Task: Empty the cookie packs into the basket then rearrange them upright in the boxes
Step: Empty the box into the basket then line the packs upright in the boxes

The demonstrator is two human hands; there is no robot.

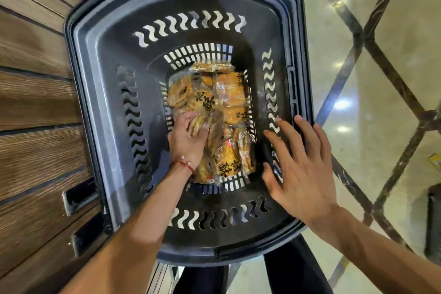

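A deep black plastic basket (100,59) with slotted walls fills the view. Several clear-wrapped packs of golden cookies (229,93) with black lettering lie heaped on its bottom. My left hand (187,139), a red thread at the wrist, reaches down inside and its curled fingers grip a cookie pack (196,124) at the near-left of the heap. My right hand (300,162) hovers above the basket's right wall with fingers spread and straight, holding nothing. No boxes are in view.
A wooden slatted wall (31,102) with two dark slots stands close on the left. Glossy beige floor (391,93) with dark diagonal lines lies to the right. A dark object (433,219) sits at the right edge.
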